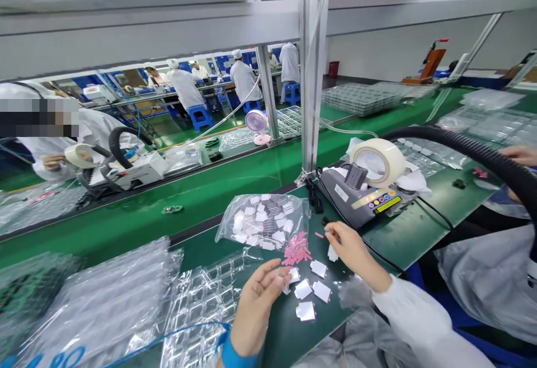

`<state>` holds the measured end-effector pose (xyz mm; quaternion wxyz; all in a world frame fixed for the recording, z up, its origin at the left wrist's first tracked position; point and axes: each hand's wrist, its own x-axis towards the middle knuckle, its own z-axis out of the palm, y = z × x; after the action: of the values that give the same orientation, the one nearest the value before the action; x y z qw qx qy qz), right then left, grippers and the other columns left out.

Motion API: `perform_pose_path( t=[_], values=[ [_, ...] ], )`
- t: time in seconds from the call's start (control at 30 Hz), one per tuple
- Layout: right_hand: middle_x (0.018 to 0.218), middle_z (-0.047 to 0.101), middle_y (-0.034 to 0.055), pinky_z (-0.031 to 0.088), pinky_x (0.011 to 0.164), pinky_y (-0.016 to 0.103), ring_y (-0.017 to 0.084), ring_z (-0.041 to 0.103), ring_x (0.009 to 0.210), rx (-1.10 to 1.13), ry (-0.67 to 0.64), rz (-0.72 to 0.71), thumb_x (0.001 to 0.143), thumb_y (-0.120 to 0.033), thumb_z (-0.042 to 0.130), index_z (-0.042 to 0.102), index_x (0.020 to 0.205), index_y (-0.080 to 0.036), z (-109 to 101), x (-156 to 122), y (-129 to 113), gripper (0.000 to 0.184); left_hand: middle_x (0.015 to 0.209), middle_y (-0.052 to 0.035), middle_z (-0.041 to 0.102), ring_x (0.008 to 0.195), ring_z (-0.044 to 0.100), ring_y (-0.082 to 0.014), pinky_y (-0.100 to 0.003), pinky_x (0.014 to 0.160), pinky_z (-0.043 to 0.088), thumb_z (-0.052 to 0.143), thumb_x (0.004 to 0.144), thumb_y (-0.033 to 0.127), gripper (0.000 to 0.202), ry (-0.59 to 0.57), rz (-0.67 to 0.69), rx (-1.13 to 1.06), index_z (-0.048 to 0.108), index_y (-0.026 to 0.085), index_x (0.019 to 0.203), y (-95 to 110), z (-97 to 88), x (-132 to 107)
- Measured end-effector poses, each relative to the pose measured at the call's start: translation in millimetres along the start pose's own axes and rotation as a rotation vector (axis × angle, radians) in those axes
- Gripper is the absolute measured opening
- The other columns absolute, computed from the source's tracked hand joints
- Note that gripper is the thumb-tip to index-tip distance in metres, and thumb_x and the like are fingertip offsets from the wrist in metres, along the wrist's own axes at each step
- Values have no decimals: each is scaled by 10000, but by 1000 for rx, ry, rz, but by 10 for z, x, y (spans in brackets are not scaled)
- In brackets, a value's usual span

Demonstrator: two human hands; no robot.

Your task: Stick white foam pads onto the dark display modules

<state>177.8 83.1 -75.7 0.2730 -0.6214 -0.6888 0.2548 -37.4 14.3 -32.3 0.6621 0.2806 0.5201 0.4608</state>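
Observation:
My left hand (pixel 260 301), with a blue band at the wrist, pinches a small, clear, whitish piece (pixel 286 285) between thumb and fingers; its kind is unclear. Thumb and fingertips meet on my right hand (pixel 350 249), beside a small black piece (pixel 325 221); whether they grip it I cannot tell. Between the hands lies a pile of pink strips (pixel 297 249), with a single pink strip (pixel 319 235) apart from it. Several flat white tabbed pieces, one a white piece (pixel 305 311), lie near my left fingertips. Behind them rests a clear bag (pixel 262 220) of similar white pieces.
Clear plastic trays (pixel 201 306) lie left of my hands. At the back right, a grey machine (pixel 352 197) with a black hose (pixel 470 147) carries a tape roll (pixel 377 161). A metal post (pixel 310 77) rises ahead. A co-worker's sleeve (pixel 490 278) is close on the right.

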Motion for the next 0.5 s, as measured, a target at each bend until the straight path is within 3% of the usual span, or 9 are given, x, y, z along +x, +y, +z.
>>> perform_pose_path(
  t=[0.1,0.23,0.37,0.5],
  values=[
    [1064,557,61,450,824,406,193,545,952,-178,27,83,862,-284,541,556,1009,-147,52,334,205,201,1051,-96,672,954,634,-230,-374,894,474,677,714,292,358,21,-34,-92,570,161,1029,82,78,28],
    [1124,542,70,460,830,413,202,542,985,-272,1,124,867,-286,541,553,1056,-156,135,548,252,229,1035,-81,674,926,639,-222,-376,859,490,654,735,240,308,3,-9,-126,565,164,1021,212,190,42],
    [1146,534,69,450,849,421,205,530,1010,-202,-4,88,867,-285,541,560,1047,-166,105,553,252,217,981,-60,688,871,650,-183,-334,840,489,623,754,195,241,0,-25,-166,573,163,987,329,362,80],
    [1089,557,64,440,851,417,199,533,990,8,42,55,860,-290,545,575,983,-155,-90,363,267,185,943,-61,689,874,648,-175,-317,816,484,566,784,186,165,-76,-119,-179,574,163,948,394,713,202]
  ],
)
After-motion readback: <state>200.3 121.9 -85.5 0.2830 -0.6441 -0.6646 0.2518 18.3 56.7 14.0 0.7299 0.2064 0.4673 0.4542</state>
